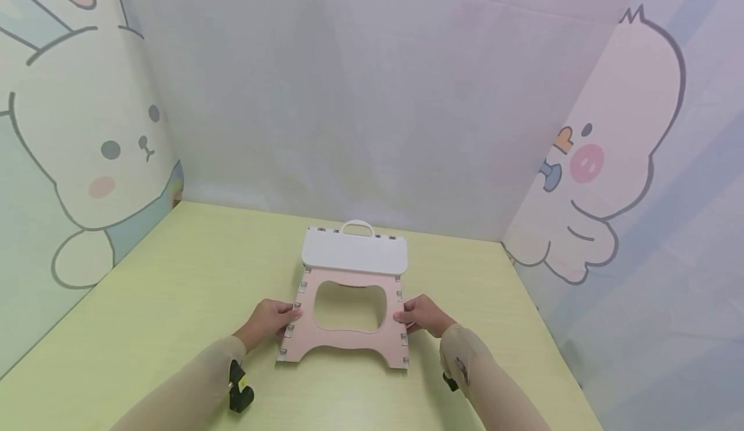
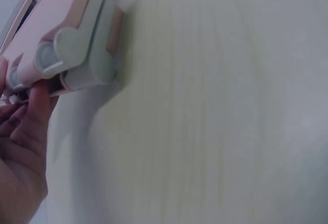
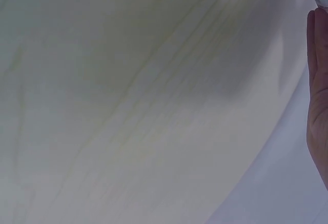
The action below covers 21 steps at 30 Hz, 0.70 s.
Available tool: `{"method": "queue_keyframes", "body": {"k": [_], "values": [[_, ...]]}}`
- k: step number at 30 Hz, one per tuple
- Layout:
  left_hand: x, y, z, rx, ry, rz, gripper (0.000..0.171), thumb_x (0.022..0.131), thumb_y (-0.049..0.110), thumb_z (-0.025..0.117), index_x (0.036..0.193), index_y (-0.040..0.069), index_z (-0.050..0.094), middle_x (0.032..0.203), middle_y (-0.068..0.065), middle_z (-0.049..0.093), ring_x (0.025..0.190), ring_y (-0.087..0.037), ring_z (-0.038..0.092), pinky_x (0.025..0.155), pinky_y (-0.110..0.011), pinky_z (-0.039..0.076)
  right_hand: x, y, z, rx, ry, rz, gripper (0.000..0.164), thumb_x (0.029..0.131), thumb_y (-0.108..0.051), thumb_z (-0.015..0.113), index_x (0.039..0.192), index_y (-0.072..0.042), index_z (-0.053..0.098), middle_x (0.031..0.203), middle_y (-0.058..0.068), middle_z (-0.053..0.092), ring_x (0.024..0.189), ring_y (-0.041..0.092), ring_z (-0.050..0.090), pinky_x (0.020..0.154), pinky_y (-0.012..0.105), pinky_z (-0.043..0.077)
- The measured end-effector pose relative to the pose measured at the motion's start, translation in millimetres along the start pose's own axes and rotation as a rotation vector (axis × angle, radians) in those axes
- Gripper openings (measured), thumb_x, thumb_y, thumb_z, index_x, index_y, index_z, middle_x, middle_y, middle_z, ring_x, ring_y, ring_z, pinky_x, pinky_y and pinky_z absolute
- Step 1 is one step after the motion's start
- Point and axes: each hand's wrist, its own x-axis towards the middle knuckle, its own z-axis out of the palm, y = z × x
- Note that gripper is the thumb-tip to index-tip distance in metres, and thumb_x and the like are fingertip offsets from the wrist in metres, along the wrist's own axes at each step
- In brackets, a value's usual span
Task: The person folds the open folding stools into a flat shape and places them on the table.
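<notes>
A folding step stool with a pink leg frame point(image 1: 349, 339) is between my two hands in the head view. Its white seat panel point(image 1: 354, 252) and white carry handle point(image 1: 357, 223) are at the far end, and the feet point toward me. My left hand point(image 1: 267, 321) grips the left edge of the frame, thumb on the front face. At the right edge, my right hand point(image 1: 429, 315) holds it the same way. The left wrist view shows the left hand point(image 2: 25, 147) with fingers at the hinged side of the stool point(image 2: 66, 49). Only part of the right hand point(image 3: 319, 101) shows in its wrist view.
Underneath is a pale yellow table point(image 1: 221, 256) with wood grain. A plain cloth backdrop point(image 1: 349, 108) rises behind it. Side walls carry a printed rabbit point(image 1: 87, 185) at left and a printed chick point(image 1: 628, 127) at right. Black wrist gear point(image 1: 238, 392) hangs below the left sleeve.
</notes>
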Motion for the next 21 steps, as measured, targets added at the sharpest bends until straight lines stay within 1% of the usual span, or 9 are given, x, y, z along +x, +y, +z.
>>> {"method": "queue_keyframes", "body": {"k": [9, 13, 16, 21], "values": [[-0.7, 0.3, -0.2, 0.001, -0.006, -0.007, 0.028, 0.091, 0.018, 0.066, 0.098, -0.009, 0.070, 0.066, -0.005, 0.066, 0.055, -0.011, 0.055, 0.052, -0.026, 0.046, 0.6, 0.9, 1.2, -0.024, 0.019, 0.009, 0.026, 0.088, -0.007, 0.067, 0.100, 0.016, 0.065, 0.088, 0.020, 0.071, 0.078, 0.026, 0.070, 0.072, 0.038, 0.056], [-0.7, -1.1, 0.0, 0.021, -0.006, -0.001, 0.026, 0.091, 0.017, 0.065, 0.097, -0.009, 0.070, 0.065, -0.003, 0.065, 0.054, -0.010, 0.053, 0.051, -0.024, 0.043, 1.5, 3.3, 2.0, -0.018, 0.031, 0.013, 0.026, 0.088, -0.006, 0.068, 0.101, 0.016, 0.065, 0.089, 0.023, 0.070, 0.080, 0.028, 0.070, 0.074, 0.037, 0.055], [-0.7, -2.6, 1.0, 0.031, 0.001, 0.002, 0.025, 0.091, 0.015, 0.064, 0.097, -0.009, 0.070, 0.065, -0.003, 0.065, 0.055, -0.010, 0.052, 0.051, -0.024, 0.042, 1.3, 4.3, 2.6, -0.024, 0.036, 0.008, 0.025, 0.088, -0.006, 0.068, 0.099, 0.017, 0.065, 0.088, 0.023, 0.070, 0.080, 0.029, 0.070, 0.074, 0.037, 0.055], [-1.3, -4.2, 2.6, 0.027, 0.005, -0.015, 0.026, 0.091, 0.015, 0.064, 0.098, -0.009, 0.070, 0.064, -0.003, 0.064, 0.054, -0.010, 0.052, 0.051, -0.024, 0.042, 1.0, 6.0, 3.6, -0.038, 0.042, 0.015, 0.026, 0.087, -0.007, 0.069, 0.098, 0.016, 0.066, 0.087, 0.023, 0.070, 0.080, 0.030, 0.070, 0.073, 0.037, 0.055]]}}
